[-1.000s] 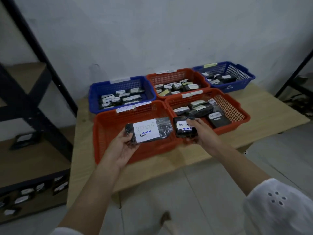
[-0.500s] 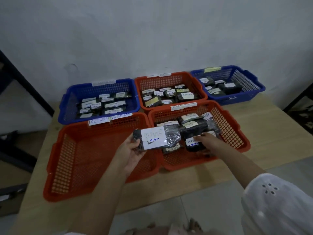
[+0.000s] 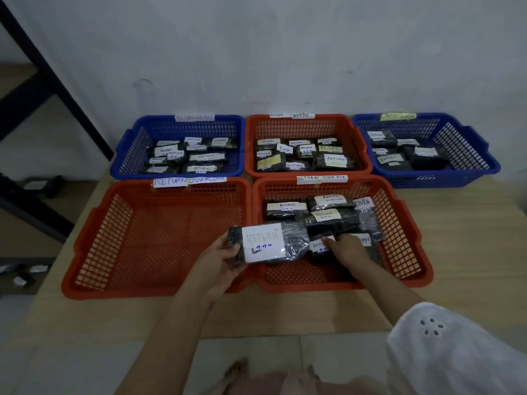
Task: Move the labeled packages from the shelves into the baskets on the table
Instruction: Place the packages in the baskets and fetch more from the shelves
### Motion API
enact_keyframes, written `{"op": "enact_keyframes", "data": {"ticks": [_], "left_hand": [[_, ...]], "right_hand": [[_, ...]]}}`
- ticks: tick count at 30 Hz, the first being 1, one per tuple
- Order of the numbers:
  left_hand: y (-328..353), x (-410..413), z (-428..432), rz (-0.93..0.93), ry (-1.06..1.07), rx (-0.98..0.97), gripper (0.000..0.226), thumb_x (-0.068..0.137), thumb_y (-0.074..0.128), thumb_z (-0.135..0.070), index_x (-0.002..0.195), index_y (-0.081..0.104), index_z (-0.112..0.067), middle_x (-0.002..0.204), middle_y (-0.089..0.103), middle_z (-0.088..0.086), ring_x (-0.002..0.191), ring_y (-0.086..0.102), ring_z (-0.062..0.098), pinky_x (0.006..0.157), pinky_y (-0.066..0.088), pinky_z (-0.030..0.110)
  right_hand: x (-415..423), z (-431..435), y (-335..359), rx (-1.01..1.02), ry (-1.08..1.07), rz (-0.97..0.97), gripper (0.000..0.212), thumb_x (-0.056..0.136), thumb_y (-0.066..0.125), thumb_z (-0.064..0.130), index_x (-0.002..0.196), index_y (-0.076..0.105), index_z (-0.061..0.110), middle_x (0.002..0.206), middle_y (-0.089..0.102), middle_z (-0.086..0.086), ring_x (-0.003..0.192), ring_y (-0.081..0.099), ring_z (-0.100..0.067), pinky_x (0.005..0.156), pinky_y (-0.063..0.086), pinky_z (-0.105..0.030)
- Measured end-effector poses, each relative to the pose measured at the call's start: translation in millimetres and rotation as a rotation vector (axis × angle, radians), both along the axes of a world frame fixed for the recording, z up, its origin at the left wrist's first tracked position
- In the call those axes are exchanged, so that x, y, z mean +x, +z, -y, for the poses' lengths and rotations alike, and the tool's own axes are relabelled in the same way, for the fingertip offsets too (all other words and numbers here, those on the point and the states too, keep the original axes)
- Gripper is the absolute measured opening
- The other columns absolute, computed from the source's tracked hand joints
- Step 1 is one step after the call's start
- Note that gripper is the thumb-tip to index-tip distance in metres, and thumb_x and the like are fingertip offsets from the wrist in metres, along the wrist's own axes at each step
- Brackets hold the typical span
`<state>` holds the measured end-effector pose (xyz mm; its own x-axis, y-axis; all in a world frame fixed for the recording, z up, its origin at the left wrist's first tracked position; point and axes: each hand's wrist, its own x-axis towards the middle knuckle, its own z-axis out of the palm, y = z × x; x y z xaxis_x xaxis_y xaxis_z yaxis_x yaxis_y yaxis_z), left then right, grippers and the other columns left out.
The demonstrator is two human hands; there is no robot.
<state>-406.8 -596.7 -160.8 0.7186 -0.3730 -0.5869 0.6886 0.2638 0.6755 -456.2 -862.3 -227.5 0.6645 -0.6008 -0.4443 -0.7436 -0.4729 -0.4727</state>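
A dark metal shelf frame slants down the left edge. On the pale wood-grain bench stand five rectangular plastic baskets with lattice walls, and paper strips are taped to their rims. The rear left blue basket holds flat dark packets with white labels. In front of it sits the front left orange basket, its strip reading RETURN OVERDUE.

The left hand has its grip closed on one end of the held package – a dark, crinkled, glossy plastic bundle with a square white label reading RETURN. It hangs above the meeting rims of the two front baskets.

The rear orange basket is crowded with white and yellow labelled packets. The front right orange basket holds several shiny wrapped packages. The right hand lies there on a small package – whether its grip clasps the package or only rests on it cannot be told.

The rear right blue basket holds bulkier dark bundles. A white eyelet-embroidered sleeve fills the lower right corner
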Motion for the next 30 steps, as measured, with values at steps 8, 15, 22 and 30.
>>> {"op": "enact_keyframes", "data": {"ticks": [8, 15, 22, 30], "left_hand": [[-0.1, -10.2, 10.6, 0.023, -0.042, 0.079, 0.040, 0.092, 0.043, 0.009, 0.124, 0.051, -0.015, 0.100, 0.068, 0.009, 0.085, 0.064, 0.019, 0.064, 0.056, 0.028], [-3.7, -14.1, 30.2, 0.061, -0.028, 0.155, 0.039, 0.092, 0.045, 0.010, 0.122, 0.049, -0.015, 0.098, 0.066, 0.005, 0.085, 0.064, 0.016, 0.061, 0.055, 0.026], [-23.5, -15.7, 29.8, 0.632, -0.116, 0.935, 0.047, 0.087, 0.061, -0.013, 0.131, 0.049, -0.025, 0.126, 0.046, 0.007, 0.120, 0.039, 0.023, 0.095, 0.029, 0.026], [-32.6, -16.4, 34.6, 0.643, -0.279, 0.836, 0.066, 0.093, 0.055, -0.016, 0.149, 0.021, -0.016, 0.145, 0.029, 0.014, 0.136, 0.028, 0.027, 0.111, 0.023, 0.035]], "right_hand": [[-11.6, 4.8, 13.6, 0.060, -0.122, 0.219, 0.044, 0.092, 0.054, 0.043, 0.119, 0.053, 0.008, 0.120, 0.060, -0.012, 0.104, 0.056, -0.025, 0.084, 0.044, -0.033], [-26.1, -21.0, 61.8, 0.879, 0.096, 0.244, 0.038, 0.077, 0.070, 0.045, 0.109, 0.064, 0.025, 0.111, 0.069, 0.005, 0.100, 0.064, -0.013, 0.068, 0.054, -0.027], [-33.2, -15.3, 48.6, 0.577, 0.008, 0.101, 0.031, 0.082, 0.071, 0.011, 0.109, 0.056, 0.009, 0.106, 0.067, -0.012, 0.084, 0.064, -0.018, 0.060, 0.052, -0.025], [-21.5, -30.6, 46.2, 0.280, 0.085, -0.129, 0.042, 0.082, 0.072, 0.015, 0.116, 0.055, -0.003, 0.113, 0.063, -0.019, 0.089, 0.057, -0.024, 0.073, 0.044, -0.030]]}}
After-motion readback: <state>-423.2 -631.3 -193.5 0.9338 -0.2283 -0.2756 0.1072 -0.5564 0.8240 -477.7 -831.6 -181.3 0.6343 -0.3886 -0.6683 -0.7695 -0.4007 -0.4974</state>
